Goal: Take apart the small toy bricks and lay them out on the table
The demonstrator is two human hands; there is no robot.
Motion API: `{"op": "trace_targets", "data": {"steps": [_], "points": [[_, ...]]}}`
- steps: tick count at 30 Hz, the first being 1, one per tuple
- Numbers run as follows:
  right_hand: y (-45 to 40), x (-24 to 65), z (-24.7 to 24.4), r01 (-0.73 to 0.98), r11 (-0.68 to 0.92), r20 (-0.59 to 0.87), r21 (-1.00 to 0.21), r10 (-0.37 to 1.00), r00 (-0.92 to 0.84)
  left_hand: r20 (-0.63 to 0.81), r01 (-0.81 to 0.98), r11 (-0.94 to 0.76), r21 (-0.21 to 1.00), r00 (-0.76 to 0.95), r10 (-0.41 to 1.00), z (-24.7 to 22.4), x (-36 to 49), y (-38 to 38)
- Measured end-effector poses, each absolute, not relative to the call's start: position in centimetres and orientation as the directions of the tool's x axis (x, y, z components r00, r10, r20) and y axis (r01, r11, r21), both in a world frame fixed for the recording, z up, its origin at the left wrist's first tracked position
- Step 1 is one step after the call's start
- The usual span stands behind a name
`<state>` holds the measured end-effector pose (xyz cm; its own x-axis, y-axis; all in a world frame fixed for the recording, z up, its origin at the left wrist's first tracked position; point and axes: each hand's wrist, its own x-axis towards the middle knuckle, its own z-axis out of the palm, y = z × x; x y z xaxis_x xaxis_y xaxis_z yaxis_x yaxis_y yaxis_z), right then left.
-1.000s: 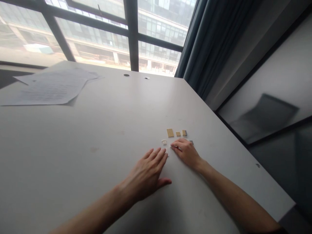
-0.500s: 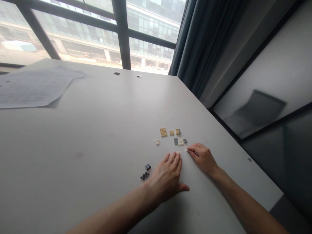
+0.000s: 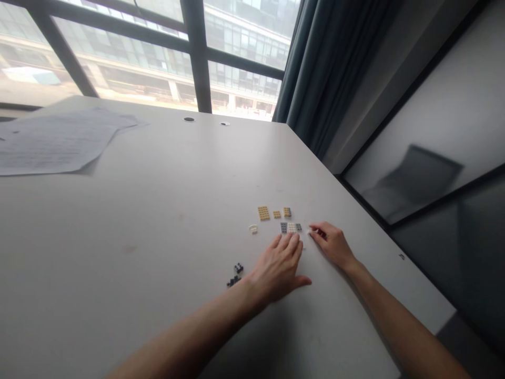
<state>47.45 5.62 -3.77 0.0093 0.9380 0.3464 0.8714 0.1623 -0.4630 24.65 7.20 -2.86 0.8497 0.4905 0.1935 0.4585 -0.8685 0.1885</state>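
My left hand (image 3: 280, 266) lies palm down with fingers stretched out, its fingertips at the near edge of a white studded plate (image 3: 291, 227). A dark grey plate (image 3: 283, 228) and a small grey piece (image 3: 299, 227) flank that plate. My right hand (image 3: 332, 245) is closed in a pinch just right of this row, on a small white building piece (image 3: 310, 232) mostly hidden by the fingers. Behind the row are a tan plate (image 3: 263, 213), a smaller tan plate (image 3: 276, 214) and a tan-and-grey piece (image 3: 287, 211). Something pale peeks out beside my left fingertips.
White pieces (image 3: 253, 229) sit left of the row. Black bricks (image 3: 238, 268) and dark pieces (image 3: 233, 281) lie by my left forearm. Printed papers (image 3: 59, 145) cover the white table's (image 3: 177, 173) far left. A curtain (image 3: 311, 79) hangs past its far right corner.
Both hands have shifted away from me, toward the row of plates, and slightly to the right. My right hand keeps its pinch on the small white piece.
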Motion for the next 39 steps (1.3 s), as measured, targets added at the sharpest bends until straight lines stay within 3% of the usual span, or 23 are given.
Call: {"op": "trace_targets", "data": {"steps": [2,7,11,17,22,26,30,35,39], "points": [[5.4,47.2,-3.5,0.878,0.145,0.381,-0.457,0.923,0.045,0.227,0.501,-0.847,0.179,0.816,0.531,-2.6,22.3,8.4],[4.5,45.6,-2.9,0.879,0.241,0.442,-0.411,0.896,-0.039,0.124,0.630,-0.758,0.169,0.749,0.651,-2.6,16.2,11.5],[3.9,44.4,-2.7,0.872,0.342,0.465,-0.351,0.871,-0.155,0.077,0.586,-0.785,0.203,0.789,0.609,-3.1,16.0,11.7],[2.8,44.0,-2.6,0.878,0.359,0.478,-0.317,0.860,-0.179,0.089,0.481,-0.841,0.246,0.853,0.514,-2.9,19.5,11.0],[1.6,41.8,-2.8,0.853,0.428,0.506,-0.298,0.829,-0.239,0.191,0.540,-0.787,0.297,0.774,0.603,-1.1,16.1,12.6],[1.4,38.0,-3.0,0.740,0.620,0.462,-0.259,0.753,-0.469,0.288,0.651,-0.687,0.321,0.624,0.726,-0.6,9.2,12.5],[2.5,34.7,-3.0,0.630,0.749,0.417,-0.202,0.648,-0.637,0.376,0.529,-0.823,0.208,0.733,0.567,-1.6,4.5,8.8],[4.0,32.5,-3.2,0.561,0.816,0.368,-0.141,0.569,-0.735,0.298,0.414,-0.900,0.139,0.849,0.437,-2.8,4.9,4.1],[3.8,33.7,-3.3,0.626,0.774,0.353,-0.091,0.613,-0.707,0.204,0.391,-0.909,0.144,0.887,0.414,-3.1,6.5,3.7]]}}
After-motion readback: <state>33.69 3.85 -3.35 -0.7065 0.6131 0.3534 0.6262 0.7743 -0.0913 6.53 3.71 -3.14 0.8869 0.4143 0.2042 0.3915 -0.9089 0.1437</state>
